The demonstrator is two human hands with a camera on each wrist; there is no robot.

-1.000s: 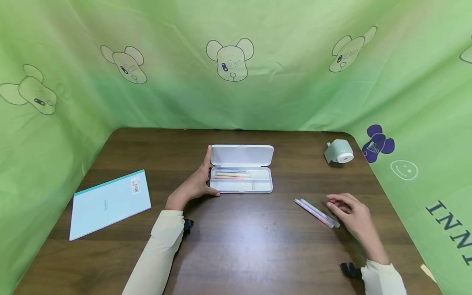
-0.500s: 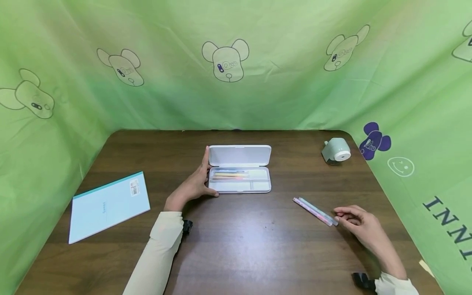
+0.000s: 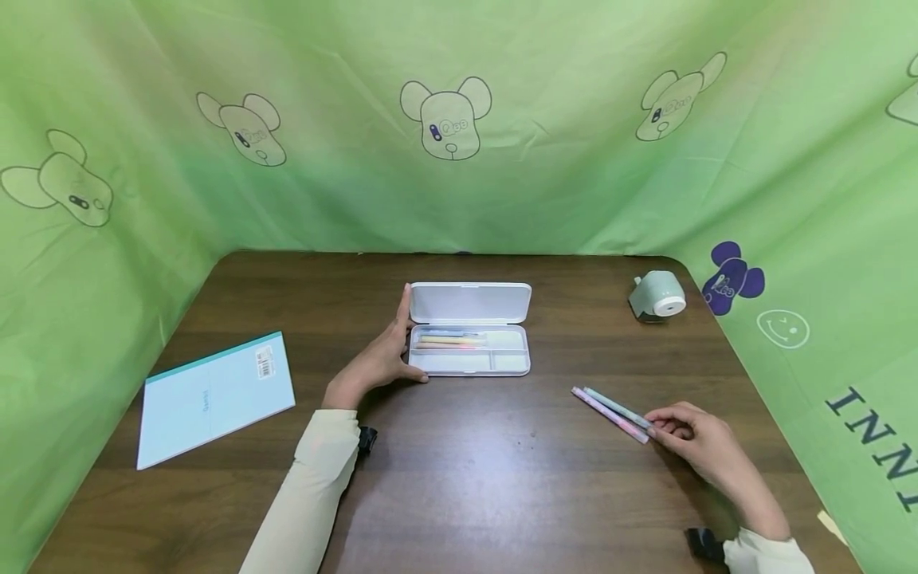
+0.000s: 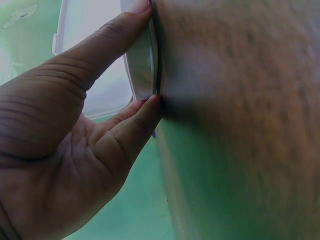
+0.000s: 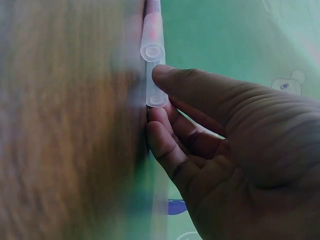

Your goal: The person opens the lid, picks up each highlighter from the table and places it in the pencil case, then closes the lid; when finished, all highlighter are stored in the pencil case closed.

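An open white pencil case (image 3: 511,363) lies on the table with its lid tipped back; several pens (image 3: 450,340) are in its rear compartment. My left hand (image 3: 376,363) grips the case's left end, thumb at the front corner and fingers toward the back, as the left wrist view (image 4: 75,125) of the hand confirms. At the right, my right hand (image 3: 701,446) pinches the near end of a light blue pen (image 3: 613,405) between thumb and fingers. A pink pen (image 3: 606,413) lies beside it, their near ends close together. In the right wrist view both clear pen ends show.
A light blue notebook (image 3: 215,402) with a barcode label lies at the left of the brown wooden table (image 3: 459,478). Toward the back right corner stands a pale green pencil sharpener (image 3: 657,295). Green printed cloth (image 3: 452,199) hangs round the table's back and sides.
My right hand has moved back toward my side and now pinches the blue pen, which has turned slightly away from the pink one. The left hand stays on the case.
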